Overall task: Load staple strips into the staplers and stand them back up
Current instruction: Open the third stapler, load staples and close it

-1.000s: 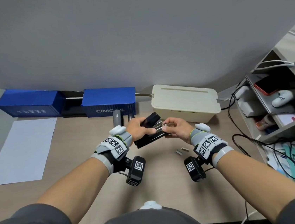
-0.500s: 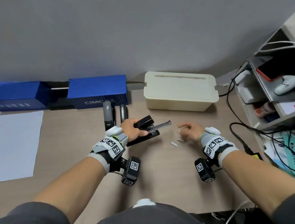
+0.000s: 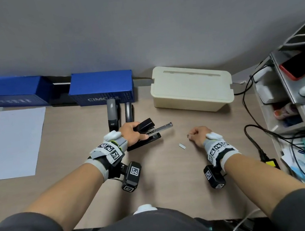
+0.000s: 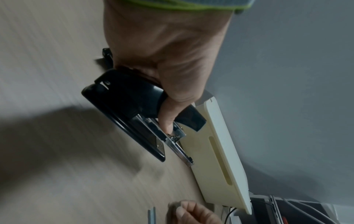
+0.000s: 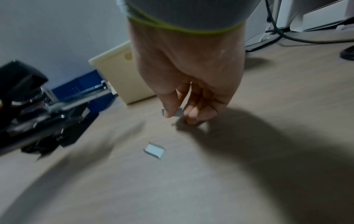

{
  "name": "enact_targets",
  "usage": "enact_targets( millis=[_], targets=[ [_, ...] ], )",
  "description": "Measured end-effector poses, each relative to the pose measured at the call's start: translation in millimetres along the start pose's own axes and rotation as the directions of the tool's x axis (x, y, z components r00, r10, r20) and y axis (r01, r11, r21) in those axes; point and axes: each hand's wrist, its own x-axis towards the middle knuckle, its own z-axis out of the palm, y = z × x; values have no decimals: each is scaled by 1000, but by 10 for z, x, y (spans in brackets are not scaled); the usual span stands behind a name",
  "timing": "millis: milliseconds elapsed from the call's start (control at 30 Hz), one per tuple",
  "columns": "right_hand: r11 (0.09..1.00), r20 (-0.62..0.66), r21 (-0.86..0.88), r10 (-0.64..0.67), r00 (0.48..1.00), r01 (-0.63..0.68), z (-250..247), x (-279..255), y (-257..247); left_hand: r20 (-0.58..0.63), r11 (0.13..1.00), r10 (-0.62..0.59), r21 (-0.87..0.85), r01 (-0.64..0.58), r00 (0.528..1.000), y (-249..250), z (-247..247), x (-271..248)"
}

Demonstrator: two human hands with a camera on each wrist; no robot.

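My left hand (image 3: 131, 134) grips a black stapler (image 3: 146, 133) that rests on the desk, its metal staple tray (image 3: 163, 127) slid out to the right. In the left wrist view my thumb (image 4: 168, 119) presses on the open stapler (image 4: 130, 112) near the tray (image 4: 181, 151). My right hand (image 3: 197, 135) is low over the desk, to the right of the stapler. In the right wrist view its thumb and fingers pinch a short staple strip (image 5: 177, 112). A second strip (image 3: 182, 146) (image 5: 154, 150) lies loose on the desk beside that hand.
Two more staplers (image 3: 112, 114) (image 3: 129, 112) stand upright behind my left hand, before blue boxes (image 3: 101, 87). A cream cable box (image 3: 192, 90) sits at the back. White paper (image 3: 12, 142) lies left. Cables (image 3: 252, 134) and a cluttered shelf (image 3: 294, 99) are on the right.
My right hand left the stapler, moved right and down to the desk and pinched one of the two loose strips. The stapler came down onto the desk with its tray left out.
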Motion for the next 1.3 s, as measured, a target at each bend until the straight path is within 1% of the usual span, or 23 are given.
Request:
enact_targets(
  millis=[133, 300, 400, 566, 633, 733, 833, 966, 1100, 1300],
  targets=[
    [973, -14, 216, -84, 996, 85, -115, -53, -175, -11, 999, 12, 31, -12, 1000, 20, -49, -10],
    [902, -22, 371, -231, 973, 222, -250, -244, -492, -22, 994, 72, 78, -70, 997, 53, -87, -101],
    [898, 7, 327, -315, 949, 295, -257, -361, -664, -30, 987, 105, 122, -101, 994, 69, -105, -173],
    [889, 41, 249, -407, 913, 385, -164, -526, -860, -32, 971, 162, 183, -153, 986, 90, -148, -289],
    [888, 31, 168, -439, 898, 428, -132, -586, -919, -30, 968, 173, 191, -165, 984, 100, -151, -326],
    [866, 22, -16, -499, 866, 500, -112, -708, -989, -35, 968, 189, 177, -180, 981, 109, -163, -394],
    [841, 33, -95, -531, 846, 532, -77, -769, -994, -37, 967, 200, 168, -191, 979, 104, -159, -436],
    [830, 15, -125, -547, 837, 544, -52, -792, -978, -36, 968, 200, 159, -192, 979, 77, -165, -481],
    [833, 46, -110, -541, 840, 543, -25, -815, -963, -39, 971, 196, 151, -188, 980, 71, -166, -516],
    [833, 31, -77, -547, 837, 547, 15, -848, -943, -40, 976, 196, 109, -190, 980, 47, -156, -558]
  ],
)
